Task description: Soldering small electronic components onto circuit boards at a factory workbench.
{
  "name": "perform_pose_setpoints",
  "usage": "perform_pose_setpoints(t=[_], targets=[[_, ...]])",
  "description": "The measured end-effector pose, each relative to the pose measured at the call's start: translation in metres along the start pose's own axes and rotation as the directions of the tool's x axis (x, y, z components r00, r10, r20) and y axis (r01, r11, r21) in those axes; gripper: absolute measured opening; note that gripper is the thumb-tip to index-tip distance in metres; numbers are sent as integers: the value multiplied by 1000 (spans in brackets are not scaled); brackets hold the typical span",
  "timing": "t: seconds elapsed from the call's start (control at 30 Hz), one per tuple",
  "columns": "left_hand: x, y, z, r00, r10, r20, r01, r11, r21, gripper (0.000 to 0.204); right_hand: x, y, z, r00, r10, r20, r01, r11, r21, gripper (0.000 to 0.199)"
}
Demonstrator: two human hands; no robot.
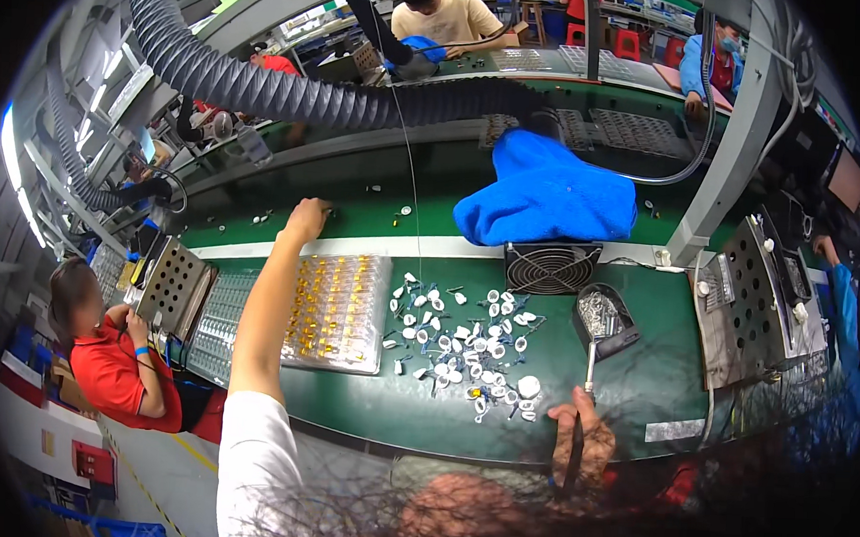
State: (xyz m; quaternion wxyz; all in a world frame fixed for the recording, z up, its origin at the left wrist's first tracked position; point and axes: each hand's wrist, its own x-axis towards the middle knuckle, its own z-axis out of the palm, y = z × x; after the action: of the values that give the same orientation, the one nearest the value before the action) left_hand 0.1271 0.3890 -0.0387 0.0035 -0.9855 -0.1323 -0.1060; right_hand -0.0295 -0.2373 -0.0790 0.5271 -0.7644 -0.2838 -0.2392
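My left hand [307,219] reaches far over the green conveyor belt [355,229], its fingers curled together. A small dark item shows at its fingertips; what it is I cannot make out. My right hand [586,437], near the front edge of the green bench, grips a screwdriver [591,364] with a slim silver shaft pointing away from me. Its tip reaches a black scoop-shaped bin [623,342] of small metal screws [598,312]. Between my arms lie many small white round parts [457,358] with dark wires. Clear plastic trays [375,314] with yellow pieces stand beside my left forearm.
A blue cloth [548,192] lies over a black fan [552,267] behind the parts. A large grey hose [293,99] hangs across the belt. Perforated metal boxes [175,286] flank the bench. A person in red [123,375] stands at left; others sit across the belt.
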Motion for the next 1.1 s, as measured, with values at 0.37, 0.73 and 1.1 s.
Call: perform_pose_setpoints(t=[0.37, 0.73, 1.1], targets=[[-109, 148, -81, 949, 79, -305, -288, 609, -739, 13, 6, -20, -8, 999, 40, -16, -40, 999, 32, 39], [-231, 338, -87, 827, 458, -326, -514, 380, -769, 18, 20, -22, 1, 998, -50, -23, 50, 998, -27, 29], [-241, 340, -68, 813, 492, -311, -519, 369, -771, 25, 20, -20, 11, 986, -113, 124, 124, 989, -80, 39]])
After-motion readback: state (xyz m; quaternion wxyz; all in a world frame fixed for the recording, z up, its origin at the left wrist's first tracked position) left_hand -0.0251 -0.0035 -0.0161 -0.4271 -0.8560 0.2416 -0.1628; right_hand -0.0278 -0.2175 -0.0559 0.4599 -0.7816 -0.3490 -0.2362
